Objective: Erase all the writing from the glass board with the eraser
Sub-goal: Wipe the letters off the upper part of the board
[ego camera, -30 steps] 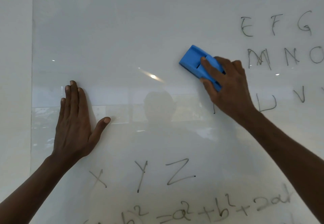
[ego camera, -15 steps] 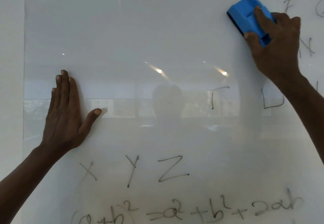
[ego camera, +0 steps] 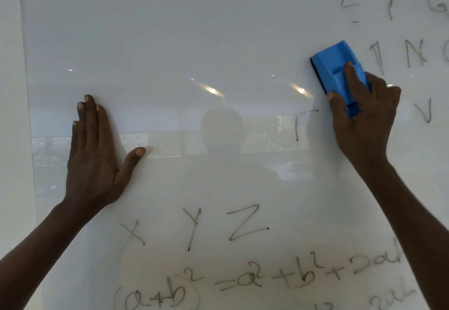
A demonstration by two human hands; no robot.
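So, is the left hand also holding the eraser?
No, the left hand lies flat on the glass board, while the right hand grips the blue eraser.

Left hand (ego camera: 93, 154) flat, right hand (ego camera: 364, 120) curled.

The glass board (ego camera: 170, 30) reads F, N, V, X Y Z and, seemingly, (a+b)²=a²+b²+2ab.

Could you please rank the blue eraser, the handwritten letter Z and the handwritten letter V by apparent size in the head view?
1. Blue plastic eraser, partly covered by the right hand.
2. Handwritten letter Z.
3. Handwritten letter V.
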